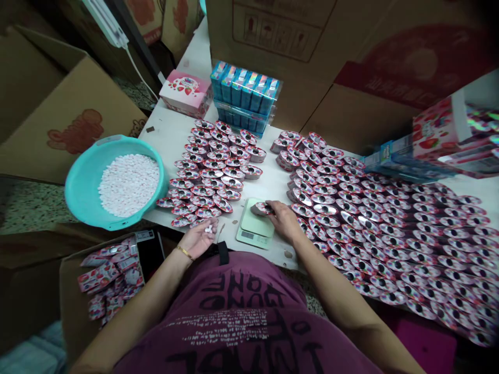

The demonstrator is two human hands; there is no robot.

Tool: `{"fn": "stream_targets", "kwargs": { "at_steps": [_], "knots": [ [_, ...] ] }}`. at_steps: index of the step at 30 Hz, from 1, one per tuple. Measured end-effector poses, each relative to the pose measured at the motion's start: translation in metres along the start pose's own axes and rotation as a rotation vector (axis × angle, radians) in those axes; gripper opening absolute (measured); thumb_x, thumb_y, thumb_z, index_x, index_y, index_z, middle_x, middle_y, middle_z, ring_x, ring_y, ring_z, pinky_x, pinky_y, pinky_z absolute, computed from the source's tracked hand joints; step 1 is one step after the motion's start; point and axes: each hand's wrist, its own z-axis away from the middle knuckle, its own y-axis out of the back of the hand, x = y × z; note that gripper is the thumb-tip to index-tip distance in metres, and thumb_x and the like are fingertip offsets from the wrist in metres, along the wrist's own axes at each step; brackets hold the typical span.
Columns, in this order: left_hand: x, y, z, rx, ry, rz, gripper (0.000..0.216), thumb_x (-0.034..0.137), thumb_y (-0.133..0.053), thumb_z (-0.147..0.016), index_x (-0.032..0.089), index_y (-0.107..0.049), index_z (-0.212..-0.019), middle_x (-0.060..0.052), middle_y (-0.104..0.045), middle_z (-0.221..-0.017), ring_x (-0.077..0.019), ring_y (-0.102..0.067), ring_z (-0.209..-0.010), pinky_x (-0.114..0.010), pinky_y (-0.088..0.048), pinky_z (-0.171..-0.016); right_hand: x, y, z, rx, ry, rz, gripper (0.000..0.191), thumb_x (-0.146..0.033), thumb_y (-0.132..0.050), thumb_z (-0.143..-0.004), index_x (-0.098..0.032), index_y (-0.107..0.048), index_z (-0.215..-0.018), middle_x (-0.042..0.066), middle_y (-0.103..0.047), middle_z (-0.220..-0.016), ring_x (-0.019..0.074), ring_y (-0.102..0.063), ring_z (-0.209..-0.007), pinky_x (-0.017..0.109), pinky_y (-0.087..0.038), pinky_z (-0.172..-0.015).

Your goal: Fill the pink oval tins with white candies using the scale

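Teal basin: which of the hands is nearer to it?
Left. The left hand is to the right of the basin, apart from it, holding white pieces; the right hand is farther right, at the scale.

The scale point(254, 224) is pale green, pellets point(128, 184) white.

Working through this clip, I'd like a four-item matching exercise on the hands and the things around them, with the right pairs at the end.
Column one:
1. Left hand
2. Right hand
3. Turquoise basin
4. Closed pink box

Column two:
A. Contains a heap of white pieces
B. Fingers touching a small container at the scale
C. Just left of the stacked blue packs in the picture
D. Holds a few small white bits

Right pairs: 1-D, 2-B, 3-A, 4-C
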Motion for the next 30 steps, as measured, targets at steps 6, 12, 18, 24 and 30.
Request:
{"fn": "stream_targets", "kwargs": {
  "at_steps": [6,12,18,24,30],
  "knots": [
    [0.015,0.025,0.004,0.128,-0.077,0.064,0.016,0.005,-0.043,-0.077,0.008,-0.058,-0.082,-0.008,-0.057,-0.070,-0.0088,-0.053,-0.058,-0.014,-0.040,-0.040,0.026,0.030,-0.034,0.253,-0.256,0.087,0.040,-0.024,-0.045,-0.076,-0.013,-0.045,-0.114,0.012,-0.054,-0.105,0.0219,-0.049,-0.095,0.031,-0.038,-0.080],
    [0.020,0.025,-0.001,0.174,-0.135,0.101,0.014,0.006,-0.045,-0.077,0.009,-0.058,-0.082,-0.008,-0.057,-0.070,-0.0093,-0.054,-0.058,-0.016,-0.041,-0.041,0.030,0.037,-0.121,0.251,-0.340,0.179,0.040,-0.016,-0.043,-0.075,-0.012,-0.045,-0.115,0.013,-0.054,-0.107,0.0216,-0.048,-0.096,0.030,-0.037,-0.079],
    [0.013,0.023,0.001,0.243,-0.151,0.106,0.013,0.006,-0.046,-0.076,0.008,-0.058,-0.082,-0.008,-0.058,-0.071,-0.0080,-0.053,-0.055,-0.015,-0.041,-0.040,0.023,0.023,-0.161,0.149,-0.132,0.067,0.033,-0.023,-0.044,-0.080,-0.019,-0.051,-0.111,0.006,-0.055,-0.106,0.0155,-0.048,-0.094,0.023,-0.035,-0.079],
    [0.007,0.026,0.011,0.242,-0.133,0.113,0.014,0.007,-0.046,-0.076,0.009,-0.058,-0.084,-0.007,-0.059,-0.071,-0.0084,-0.055,-0.057,-0.015,-0.043,-0.043,0.074,0.034,-0.143,0.367,-0.304,0.306,0.025,-0.024,-0.042,-0.080,-0.009,-0.061,-0.086,0.017,-0.051,-0.095,0.0247,-0.041,-0.091,0.038,-0.032,-0.073],
    [-0.001,0.003,0.027,0.104,-0.173,0.047,0.023,-0.002,-0.048,-0.070,0.009,-0.061,-0.086,-0.011,-0.063,-0.089,-0.0144,-0.060,-0.082,-0.021,-0.050,-0.071,0.074,0.054,-0.113,0.345,-0.147,0.379,0.024,-0.021,-0.041,-0.080,-0.013,-0.063,-0.075,0.012,-0.050,-0.088,0.0217,-0.037,-0.087,0.037,-0.027,-0.069]
  ]
}}
